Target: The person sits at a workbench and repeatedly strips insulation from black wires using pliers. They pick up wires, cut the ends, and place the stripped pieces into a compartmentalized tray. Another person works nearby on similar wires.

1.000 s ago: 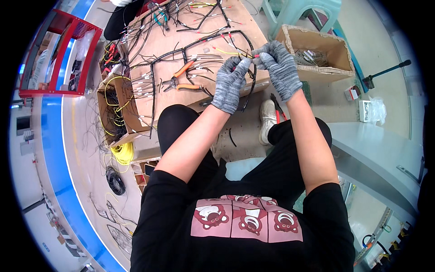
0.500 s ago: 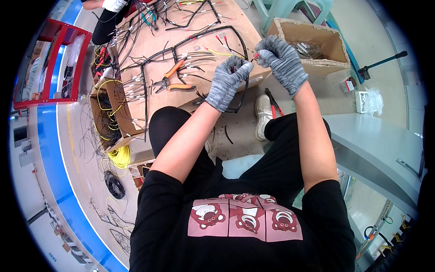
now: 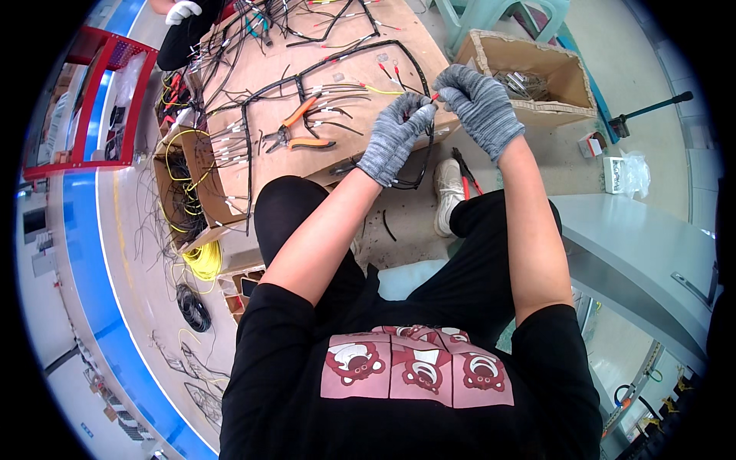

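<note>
Both hands, in grey knitted gloves, meet above the near right corner of a wooden work board (image 3: 345, 126). My left hand (image 3: 395, 138) is closed in a pinch on a thin wire of the black-wrapped wire harness (image 3: 414, 57); its fingers hide most of the wire. Between the fingertips of my right hand (image 3: 484, 111) sits a small red wire terminal (image 3: 435, 97), almost touching the left fingertips. Two wires with red-sleeved terminals (image 3: 396, 67) stand up just beyond. Orange-handled pliers (image 3: 295, 130) lie on the board left of my left hand.
An open cardboard box (image 3: 529, 77) with small metal parts stands at the right. Wire-filled boxes (image 3: 184, 184) are at the left, beside a yellow wire coil (image 3: 203, 261). Red-handled cutters (image 3: 466, 172) lie by my shoe. A co-worker's white-gloved hand (image 3: 182, 11) shows far left.
My left hand has shifted slightly right, bringing its fingertips up against the red terminal in my right hand. The right hand has barely moved. The co-worker's gloved hand has moved a little left.
</note>
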`<state>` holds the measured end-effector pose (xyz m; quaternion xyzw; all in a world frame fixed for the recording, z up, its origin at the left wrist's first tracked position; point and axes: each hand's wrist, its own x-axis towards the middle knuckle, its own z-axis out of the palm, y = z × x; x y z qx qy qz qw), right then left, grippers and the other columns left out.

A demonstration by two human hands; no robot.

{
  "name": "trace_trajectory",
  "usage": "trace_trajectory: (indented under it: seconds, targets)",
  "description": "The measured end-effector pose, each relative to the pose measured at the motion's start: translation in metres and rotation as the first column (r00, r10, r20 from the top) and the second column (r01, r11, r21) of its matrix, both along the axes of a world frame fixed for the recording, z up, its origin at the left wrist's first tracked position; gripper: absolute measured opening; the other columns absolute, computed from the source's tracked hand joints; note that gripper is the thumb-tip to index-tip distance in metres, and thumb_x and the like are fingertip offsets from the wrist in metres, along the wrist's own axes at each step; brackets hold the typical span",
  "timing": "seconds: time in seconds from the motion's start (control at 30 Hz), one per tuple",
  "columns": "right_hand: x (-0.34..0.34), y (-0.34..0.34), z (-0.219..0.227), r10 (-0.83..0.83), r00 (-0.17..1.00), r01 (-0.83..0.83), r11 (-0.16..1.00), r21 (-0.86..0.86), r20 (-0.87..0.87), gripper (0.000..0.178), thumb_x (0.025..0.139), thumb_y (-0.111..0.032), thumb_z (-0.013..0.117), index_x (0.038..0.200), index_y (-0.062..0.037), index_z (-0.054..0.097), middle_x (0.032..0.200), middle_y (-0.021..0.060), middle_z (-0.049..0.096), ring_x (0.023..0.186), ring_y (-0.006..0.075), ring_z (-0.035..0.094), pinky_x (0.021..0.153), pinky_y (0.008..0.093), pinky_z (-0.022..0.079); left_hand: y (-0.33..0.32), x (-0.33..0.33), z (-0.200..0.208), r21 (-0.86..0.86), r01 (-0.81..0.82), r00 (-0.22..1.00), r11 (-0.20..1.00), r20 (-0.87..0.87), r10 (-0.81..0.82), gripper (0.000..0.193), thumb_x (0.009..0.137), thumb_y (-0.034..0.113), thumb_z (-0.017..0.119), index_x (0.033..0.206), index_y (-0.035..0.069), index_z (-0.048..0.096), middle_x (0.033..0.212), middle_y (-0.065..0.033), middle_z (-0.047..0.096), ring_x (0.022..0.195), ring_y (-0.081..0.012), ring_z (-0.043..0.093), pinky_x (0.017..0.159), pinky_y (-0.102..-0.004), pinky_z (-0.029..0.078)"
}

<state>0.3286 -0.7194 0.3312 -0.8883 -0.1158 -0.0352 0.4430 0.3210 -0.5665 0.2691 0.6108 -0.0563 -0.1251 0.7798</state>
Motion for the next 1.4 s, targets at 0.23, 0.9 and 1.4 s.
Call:
trace_trajectory:
  seconds: [0.23, 0.9, 1.4]
  targets:
    - [0.000, 0.000, 0.000, -0.003, 0.994, 0.004, 1.000, -0.013, 0.105, 0.013, 0.080, -0.010, 0.056, 0.090, -0.0034, 0.061, 0.085, 0.0124, 0.063, 0.081, 0.0278, 0.060, 0.074, 0.0336, 0.048, 0.004, -0.002, 0.001, -0.008, 0.044, 0.987, 0.999, -0.152, -0.045, 0.017, 0.083, 0.023, 0.062, 0.092, 0.009, 0.060, 0.067, 0.0075, 0.046, 0.055, -0.0021, 0.037, 0.048, -0.0177, 0.030]
    - [-0.008, -0.009, 0.021, -0.088, 0.984, 0.095, 0.995, -0.039, 0.157, 0.024, 0.082, -0.016, 0.056, 0.104, -0.0072, 0.060, 0.093, 0.0136, 0.062, 0.087, 0.0266, 0.060, 0.079, 0.0319, 0.047, 0.006, 0.002, -0.002, 0.104, -0.001, 0.999, 0.995, 0.034, -0.003, 0.018, 0.084, 0.019, 0.059, 0.088, 0.002, 0.059, 0.073, 0.0027, 0.052, 0.067, -0.0053, 0.043, 0.063, -0.0210, 0.038]
    - [-0.171, -0.128, -0.309, -0.732, 0.463, 0.421, 0.678, -0.602, -0.500, 0.060, 0.072, -0.019, 0.064, 0.124, -0.0009, 0.040, 0.115, 0.0202, 0.048, 0.110, 0.0338, 0.047, 0.094, 0.0377, 0.038, 0.017, -0.003, 0.006, 0.093, -0.143, 0.976, 0.985, -0.149, 0.156, 0.020, 0.087, 0.027, 0.055, 0.089, 0.008, 0.051, 0.064, 0.0053, 0.038, 0.052, -0.0029, 0.032, 0.047, -0.0174, 0.027]
